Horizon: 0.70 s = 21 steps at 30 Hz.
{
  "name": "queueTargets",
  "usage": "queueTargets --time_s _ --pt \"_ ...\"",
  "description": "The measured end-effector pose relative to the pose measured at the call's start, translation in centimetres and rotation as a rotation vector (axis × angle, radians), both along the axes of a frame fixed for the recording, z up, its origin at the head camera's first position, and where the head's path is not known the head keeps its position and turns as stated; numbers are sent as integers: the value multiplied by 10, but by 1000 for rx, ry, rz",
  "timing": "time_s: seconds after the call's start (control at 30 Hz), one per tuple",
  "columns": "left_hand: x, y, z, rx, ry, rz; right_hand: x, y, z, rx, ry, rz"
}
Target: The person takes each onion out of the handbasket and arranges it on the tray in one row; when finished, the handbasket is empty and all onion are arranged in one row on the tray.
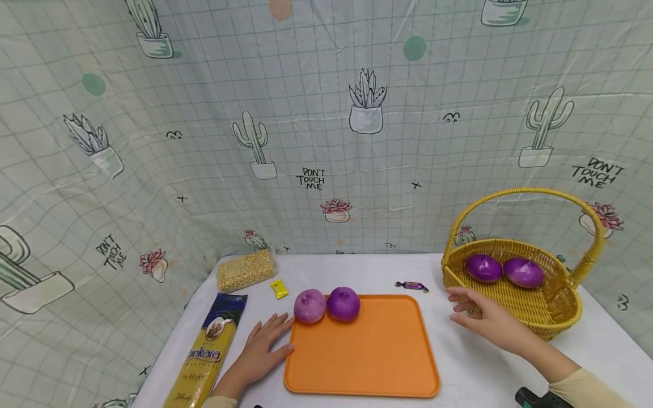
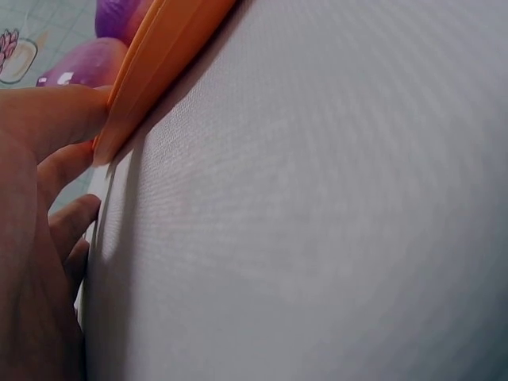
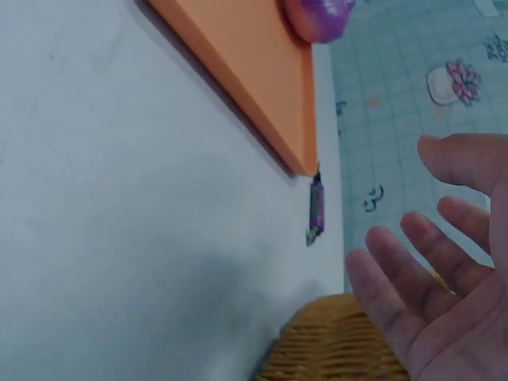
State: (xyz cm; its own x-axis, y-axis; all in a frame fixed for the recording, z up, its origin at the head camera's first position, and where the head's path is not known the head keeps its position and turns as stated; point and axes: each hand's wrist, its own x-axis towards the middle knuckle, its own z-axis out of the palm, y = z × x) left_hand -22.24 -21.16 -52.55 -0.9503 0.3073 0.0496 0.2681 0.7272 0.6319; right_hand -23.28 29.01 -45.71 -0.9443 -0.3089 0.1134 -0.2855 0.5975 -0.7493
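Note:
My left hand (image 1: 265, 348) lies at the left rim of an orange tray (image 1: 362, 357), fingers spread and loosely bent. In the left wrist view its thumb and a finger touch the tray's side. Two purple onions (image 1: 310, 306) sit side by side at the tray's far left corner, the left one paler. My right hand (image 1: 482, 317) hovers in front of the yellow wicker basket (image 1: 535, 309) with relaxed fingers, holding nothing. Inside the basket are two more purple onions (image 1: 484, 268), beneath its tall arched handle.
A purple-wrapped candy (image 1: 412, 286) lies behind the tray's far right corner. To the left are a yellow-wrapped candy (image 1: 279, 289), a bag of yellow kernels (image 1: 247, 271) and a long pasta packet (image 1: 206, 354). A patterned curtain (image 1: 326, 141) hangs behind the table.

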Motion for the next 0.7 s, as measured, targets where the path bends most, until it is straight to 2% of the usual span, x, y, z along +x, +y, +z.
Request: queueTargets --time_s 0.17,0.37,0.7 --pt "0 0 0 1 0 -1 -1 11 11 -1 52 9" --pt "1 -2 0 3 -4 1 -7 21 26 92 121 -52" --pt "1 -1 2 -3 -16 -6 -24 48 38 186 100 -99"
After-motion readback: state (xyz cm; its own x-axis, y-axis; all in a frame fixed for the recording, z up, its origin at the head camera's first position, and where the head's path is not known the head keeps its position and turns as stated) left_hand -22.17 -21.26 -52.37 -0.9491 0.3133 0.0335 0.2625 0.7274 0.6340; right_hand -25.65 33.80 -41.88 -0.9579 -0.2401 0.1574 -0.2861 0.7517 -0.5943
